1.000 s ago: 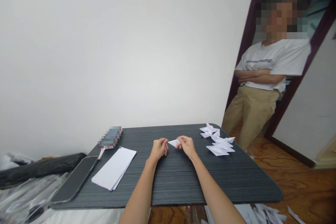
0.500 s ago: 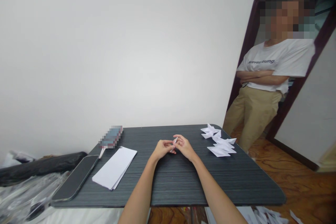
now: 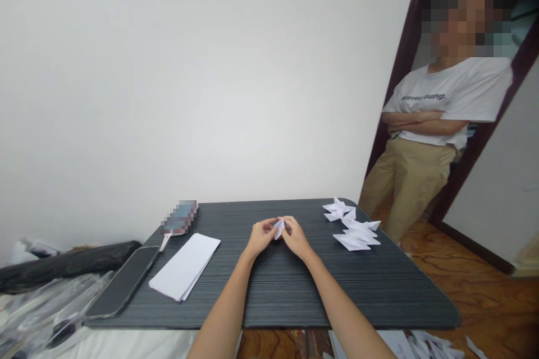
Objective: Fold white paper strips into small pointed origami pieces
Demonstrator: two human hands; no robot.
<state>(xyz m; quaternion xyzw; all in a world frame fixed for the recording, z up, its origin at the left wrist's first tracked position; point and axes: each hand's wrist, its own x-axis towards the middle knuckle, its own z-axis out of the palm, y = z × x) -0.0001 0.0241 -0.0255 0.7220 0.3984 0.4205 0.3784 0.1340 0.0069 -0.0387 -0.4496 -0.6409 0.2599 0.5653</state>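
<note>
Between both hands, over the middle of the dark table (image 3: 290, 297), is a small piece of folded white paper (image 3: 279, 228). My left hand (image 3: 260, 236) pinches it from the left with thumb and fingers. From the other side my right hand (image 3: 296, 235) grips it, fingers curled around the far edge. The paper shows a pointed, spread shape, and its lower part is partly hidden by the fingers. Several folded white paper boats (image 3: 357, 234) sit in a cluster to the right of my hands. Left of my hands lies a stack of white paper sheets (image 3: 185, 266).
A dark phone (image 3: 124, 283) lies along the table's left edge, with a blurred-out device (image 3: 181, 217) and white cable behind it. A person with crossed arms (image 3: 433, 112) stands by the doorway at right. Plastic-wrapped items (image 3: 37, 303) lie left of the table.
The folded paper has turned and opened out, now showing a wider pointed face. Both hands have shifted their fingers around it. The view has moved very slightly.
</note>
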